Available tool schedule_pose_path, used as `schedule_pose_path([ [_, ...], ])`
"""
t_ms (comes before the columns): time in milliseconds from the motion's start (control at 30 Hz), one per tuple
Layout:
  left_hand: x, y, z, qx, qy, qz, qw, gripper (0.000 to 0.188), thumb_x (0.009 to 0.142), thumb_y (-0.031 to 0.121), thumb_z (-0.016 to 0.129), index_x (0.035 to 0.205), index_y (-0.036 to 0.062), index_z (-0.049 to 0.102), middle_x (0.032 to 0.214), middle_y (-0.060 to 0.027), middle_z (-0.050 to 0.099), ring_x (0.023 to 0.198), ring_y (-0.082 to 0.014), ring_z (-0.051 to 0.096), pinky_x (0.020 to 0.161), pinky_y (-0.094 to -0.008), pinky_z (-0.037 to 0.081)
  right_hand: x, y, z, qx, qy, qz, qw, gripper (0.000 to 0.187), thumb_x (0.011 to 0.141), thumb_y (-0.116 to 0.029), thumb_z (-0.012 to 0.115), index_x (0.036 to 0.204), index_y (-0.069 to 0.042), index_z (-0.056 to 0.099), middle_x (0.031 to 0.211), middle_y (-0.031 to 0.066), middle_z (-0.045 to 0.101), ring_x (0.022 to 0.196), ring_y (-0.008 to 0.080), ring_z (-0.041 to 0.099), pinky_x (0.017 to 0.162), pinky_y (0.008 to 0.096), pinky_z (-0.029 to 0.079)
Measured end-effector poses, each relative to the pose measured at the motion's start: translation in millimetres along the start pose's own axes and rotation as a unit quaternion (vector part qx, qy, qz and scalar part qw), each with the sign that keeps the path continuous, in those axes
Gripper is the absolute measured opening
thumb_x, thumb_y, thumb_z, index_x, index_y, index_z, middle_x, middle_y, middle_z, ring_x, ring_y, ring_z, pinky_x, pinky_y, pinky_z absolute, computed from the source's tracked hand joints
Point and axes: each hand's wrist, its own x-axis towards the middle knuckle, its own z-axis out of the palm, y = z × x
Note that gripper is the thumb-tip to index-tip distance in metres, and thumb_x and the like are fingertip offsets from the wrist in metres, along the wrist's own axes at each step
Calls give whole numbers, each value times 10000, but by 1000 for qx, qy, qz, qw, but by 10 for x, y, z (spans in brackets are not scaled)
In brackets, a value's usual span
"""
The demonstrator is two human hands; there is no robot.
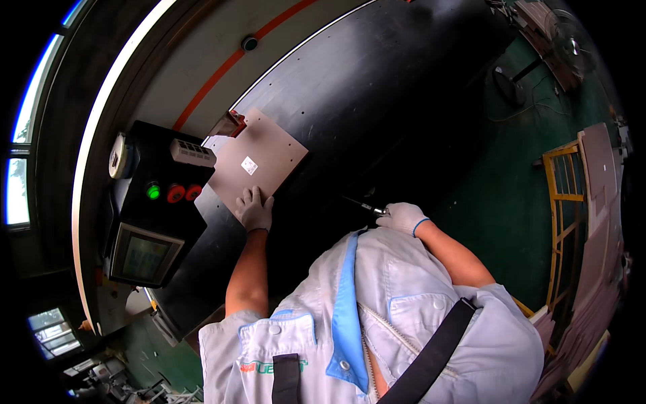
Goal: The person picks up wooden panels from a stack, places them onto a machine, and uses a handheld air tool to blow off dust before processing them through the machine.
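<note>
My left hand [254, 211], in a white glove, lies flat on the near edge of a square pinkish-brown panel [268, 143] with its fingers apart. A small white label [249, 165] sits near the panel's middle, and a few small holes show near its edges. My right hand [402, 219], gloved in white with a blue cuff, is closed around a slim hand tool [374, 209] close to my body. The tool has a thin pointed shaft and a dark and silver body; its exact kind cannot be made out. Its tip points left, apart from the panel.
The panel rests on a long black table [323, 94]. A red and metal fixture [233, 125] touches its far-left corner. At left stands a control box [151, 202] with lit buttons and a screen. A yellow frame rack [565, 202] and a fan [570, 44] stand at right.
</note>
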Motion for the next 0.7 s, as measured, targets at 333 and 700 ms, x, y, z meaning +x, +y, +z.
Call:
schedule_pose_path([
  [333,-960,722,-185,-13,-79,0,997,901,937,645,611,1602,63,436,1692,-227,342,1513,-547,291,1212,-617,318,135,-152,-60,28,43,4,999,480,938,-449,632,1126,-22,740,1079,214,766,1030,406,728,907,476,570],
  [700,-557,-522,-76,-17,-53,149,987,914,860,540,774,1610,143,435,1669,-169,380,1531,-465,296,1217,-698,200,1036,-1397,-409,-62,81,-131,986,428,1004,-401,614,1161,-25,743,1179,221,750,1127,396,712,972,487,559],
])
